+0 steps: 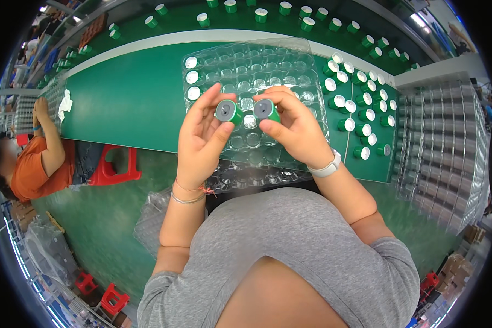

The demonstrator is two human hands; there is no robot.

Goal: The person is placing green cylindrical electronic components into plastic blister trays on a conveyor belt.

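My left hand (195, 136) pinches a short green cylinder (226, 111) between thumb and fingers, its grey end with a small dark hole facing up toward me. A matching green cylinder (264, 109) is gripped by my right hand (298, 131), also grey end up. The two are side by side, a small gap between them, above a clear plastic tray (279, 63) of round pockets. Along the tray's left side stand several white-topped green cylinders (192, 77); many pockets further right hold nothing visible. My hands cover part of the tray.
Several white-topped green cylinders (365, 99) stand on the green table (120, 101) to the right. Beyond a pale rail (164, 39), more sit on a green strip. Stacked clear trays (440, 147) rise at far right. A person in orange (44, 167) works at left, near a red stool (117, 164).
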